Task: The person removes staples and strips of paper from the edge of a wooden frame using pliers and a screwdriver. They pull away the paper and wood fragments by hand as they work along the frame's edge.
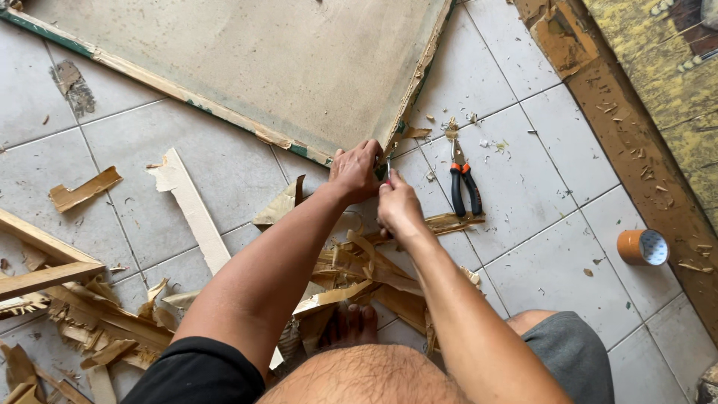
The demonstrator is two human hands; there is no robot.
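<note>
Closest to me are a bare knee and grey shorts (pixel 572 352), with a bare foot (pixel 351 323) resting among a heap of torn brown strips of tape and paper backing (pixel 359 280) on the pale grey tiled floor (pixel 553 269). From there I follow both forearms out to the corner of a large flat beige board with a worn wooden frame (pixel 299 67) lying on the tiles. My left hand (pixel 355 170) is curled over that corner, fingers clamped on the frame edge. My right hand (pixel 396 208) sits just beside it, pinched tight around a thin metal tool (pixel 388 167) whose tip meets the frame corner; I cannot tell what kind of tool it is. Just right of the hands lie pliers with black and orange handles (pixel 464 183), untouched. Further right sits a roll of brown packing tape (pixel 642 247), near a brown wooden beam (pixel 636 142). Off left lies a long pale torn strip (pixel 191 206).
</note>
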